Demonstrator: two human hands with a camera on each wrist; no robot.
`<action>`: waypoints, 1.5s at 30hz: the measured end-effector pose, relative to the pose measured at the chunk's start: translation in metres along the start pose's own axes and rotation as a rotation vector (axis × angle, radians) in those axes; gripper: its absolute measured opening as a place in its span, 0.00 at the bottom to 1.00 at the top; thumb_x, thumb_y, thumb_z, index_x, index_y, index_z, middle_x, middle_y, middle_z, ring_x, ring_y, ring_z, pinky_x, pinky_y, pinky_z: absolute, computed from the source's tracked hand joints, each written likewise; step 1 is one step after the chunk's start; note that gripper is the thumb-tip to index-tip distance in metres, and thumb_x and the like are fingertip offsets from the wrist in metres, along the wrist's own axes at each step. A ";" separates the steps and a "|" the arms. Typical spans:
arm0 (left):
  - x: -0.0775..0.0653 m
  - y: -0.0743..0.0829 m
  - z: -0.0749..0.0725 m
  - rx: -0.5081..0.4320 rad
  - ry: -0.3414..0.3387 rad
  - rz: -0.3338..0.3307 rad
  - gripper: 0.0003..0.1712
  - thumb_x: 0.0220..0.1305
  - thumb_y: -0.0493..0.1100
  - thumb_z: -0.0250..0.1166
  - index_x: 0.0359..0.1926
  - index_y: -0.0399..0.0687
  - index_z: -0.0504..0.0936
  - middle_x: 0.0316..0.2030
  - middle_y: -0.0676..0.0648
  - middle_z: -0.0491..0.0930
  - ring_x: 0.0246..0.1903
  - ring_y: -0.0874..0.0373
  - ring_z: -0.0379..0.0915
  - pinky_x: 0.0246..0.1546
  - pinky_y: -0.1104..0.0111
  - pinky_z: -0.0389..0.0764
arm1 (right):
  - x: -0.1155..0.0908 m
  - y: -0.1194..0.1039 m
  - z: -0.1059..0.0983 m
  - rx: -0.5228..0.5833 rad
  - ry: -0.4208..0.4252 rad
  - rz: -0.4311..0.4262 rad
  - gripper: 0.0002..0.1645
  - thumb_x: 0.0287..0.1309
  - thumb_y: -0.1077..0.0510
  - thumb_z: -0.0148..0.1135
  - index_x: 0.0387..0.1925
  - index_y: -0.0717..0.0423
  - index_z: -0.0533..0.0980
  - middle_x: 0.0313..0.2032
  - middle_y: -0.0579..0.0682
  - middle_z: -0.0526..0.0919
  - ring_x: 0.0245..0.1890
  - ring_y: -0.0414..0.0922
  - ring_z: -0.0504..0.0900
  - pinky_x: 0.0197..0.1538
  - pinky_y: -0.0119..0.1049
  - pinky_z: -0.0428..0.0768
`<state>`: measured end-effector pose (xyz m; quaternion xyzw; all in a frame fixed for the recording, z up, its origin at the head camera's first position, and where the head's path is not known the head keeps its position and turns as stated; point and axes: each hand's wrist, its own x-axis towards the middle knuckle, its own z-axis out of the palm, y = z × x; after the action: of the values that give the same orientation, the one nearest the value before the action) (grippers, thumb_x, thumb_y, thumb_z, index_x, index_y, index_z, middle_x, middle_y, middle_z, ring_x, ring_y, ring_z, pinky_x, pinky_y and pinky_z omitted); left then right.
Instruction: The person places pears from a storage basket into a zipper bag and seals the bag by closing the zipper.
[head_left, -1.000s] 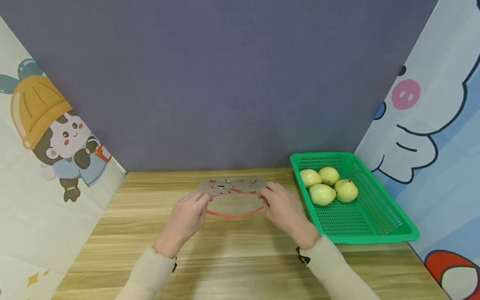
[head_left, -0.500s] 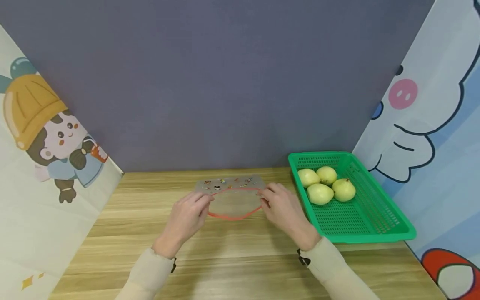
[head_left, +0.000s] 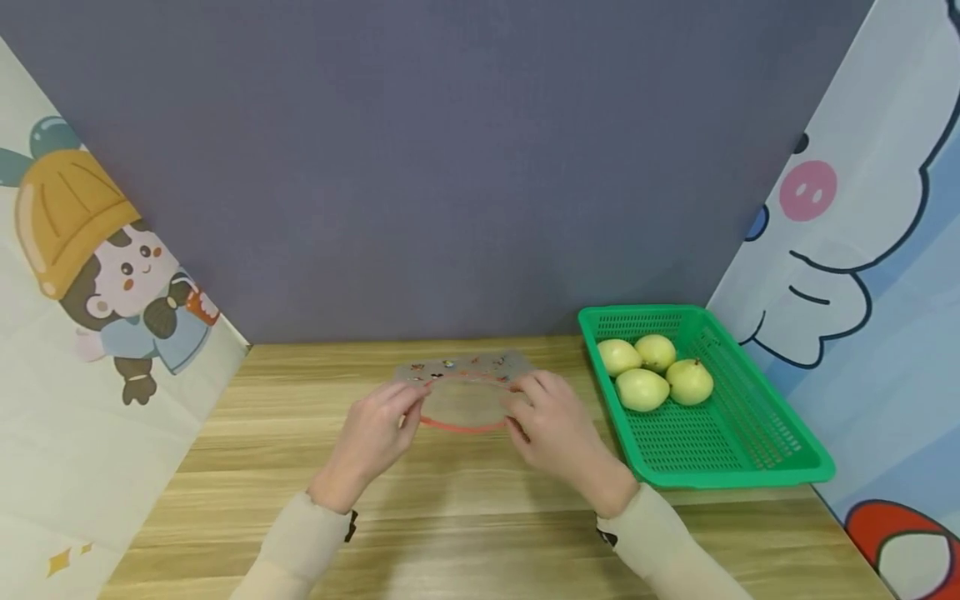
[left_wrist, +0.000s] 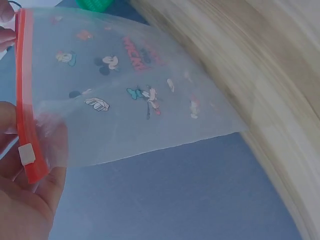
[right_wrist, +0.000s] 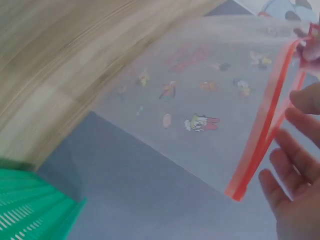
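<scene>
A translucent zip bag [head_left: 462, 364] printed with small cartoon figures is held above the table, its red-edged mouth spread apart toward me. My left hand [head_left: 375, 429] pinches the left end of the mouth. The left wrist view shows the red zip strip [left_wrist: 25, 100] with a white slider [left_wrist: 27, 154] beside those fingers. At the other end, my right hand [head_left: 555, 425] has thumb and index fingertips together on the strip, the remaining fingers spread below. From the right wrist, the bag [right_wrist: 200, 100] looks flat and nothing shows inside it.
A green plastic basket [head_left: 750, 479] stands on the right of the wooden table [head_left: 465, 542], close by my right forearm. Several yellow-green pears [head_left: 643, 389] lie in its left part. A grey-blue panel [head_left: 450, 167] rises behind the table, with cartoon-printed sheets at both sides.
My right hand has shifted slightly left, its fingers spreading a little more, and the bag's mouth looks narrower and rounder. The left hand stays nearly where it was.
</scene>
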<state>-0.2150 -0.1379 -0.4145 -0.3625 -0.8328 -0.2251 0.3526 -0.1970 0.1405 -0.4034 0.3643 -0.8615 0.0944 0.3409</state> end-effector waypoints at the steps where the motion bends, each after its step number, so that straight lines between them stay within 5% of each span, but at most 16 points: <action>1: 0.000 0.000 0.000 0.004 0.003 -0.006 0.14 0.53 0.24 0.68 0.40 0.39 0.88 0.36 0.47 0.87 0.31 0.54 0.83 0.25 0.67 0.83 | 0.000 -0.002 0.000 0.001 0.005 -0.023 0.09 0.50 0.62 0.74 0.36 0.56 0.86 0.43 0.53 0.83 0.46 0.53 0.79 0.51 0.49 0.82; 8: 0.003 0.002 -0.002 0.021 0.003 -0.039 0.14 0.52 0.24 0.67 0.40 0.38 0.88 0.31 0.48 0.85 0.23 0.60 0.76 0.20 0.71 0.77 | -0.003 -0.011 0.006 -0.005 0.007 -0.113 0.06 0.53 0.63 0.71 0.35 0.55 0.85 0.38 0.49 0.81 0.42 0.49 0.78 0.45 0.42 0.81; 16: 0.005 0.005 -0.004 0.016 -0.007 -0.069 0.14 0.50 0.23 0.66 0.38 0.39 0.86 0.30 0.48 0.84 0.23 0.62 0.74 0.19 0.73 0.76 | -0.009 -0.012 0.014 -0.022 -0.054 -0.111 0.08 0.52 0.66 0.73 0.35 0.55 0.84 0.34 0.47 0.79 0.39 0.47 0.77 0.45 0.41 0.79; 24: 0.017 0.013 -0.005 0.092 -0.133 -0.134 0.12 0.56 0.29 0.72 0.40 0.43 0.81 0.24 0.56 0.74 0.19 0.65 0.66 0.16 0.74 0.68 | -0.009 -0.010 0.014 -0.027 -0.042 -0.115 0.10 0.52 0.71 0.69 0.33 0.55 0.84 0.33 0.47 0.79 0.40 0.47 0.77 0.48 0.41 0.79; 27: 0.023 0.016 -0.004 0.128 -0.158 -0.124 0.08 0.58 0.35 0.75 0.36 0.46 0.84 0.24 0.55 0.77 0.18 0.62 0.71 0.14 0.69 0.71 | -0.009 -0.011 0.013 -0.012 -0.034 -0.108 0.11 0.50 0.72 0.68 0.33 0.55 0.84 0.33 0.47 0.79 0.40 0.48 0.78 0.47 0.41 0.79; 33: 0.034 0.016 -0.005 0.150 -0.122 -0.129 0.01 0.61 0.33 0.71 0.34 0.41 0.86 0.30 0.48 0.84 0.24 0.53 0.81 0.19 0.62 0.81 | -0.015 -0.009 0.010 -0.011 -0.073 -0.099 0.09 0.53 0.71 0.68 0.32 0.55 0.83 0.32 0.47 0.78 0.37 0.47 0.77 0.45 0.41 0.78; 40: 0.045 0.015 -0.012 0.147 -0.024 -0.209 0.05 0.58 0.29 0.68 0.27 0.39 0.82 0.23 0.47 0.79 0.18 0.56 0.73 0.15 0.64 0.76 | -0.027 -0.003 0.006 0.017 -0.098 -0.105 0.10 0.48 0.70 0.69 0.31 0.54 0.82 0.31 0.45 0.77 0.35 0.46 0.75 0.41 0.40 0.77; 45: 0.048 0.018 -0.014 0.112 -0.063 -0.269 0.03 0.57 0.30 0.64 0.29 0.40 0.81 0.24 0.48 0.77 0.19 0.56 0.70 0.17 0.63 0.75 | -0.029 0.002 0.003 0.032 -0.083 -0.113 0.12 0.42 0.71 0.69 0.31 0.55 0.81 0.31 0.46 0.78 0.35 0.46 0.76 0.43 0.41 0.79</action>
<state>-0.2193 -0.1140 -0.3673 -0.2342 -0.8957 -0.2120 0.3128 -0.1853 0.1573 -0.4246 0.4215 -0.8513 0.0735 0.3036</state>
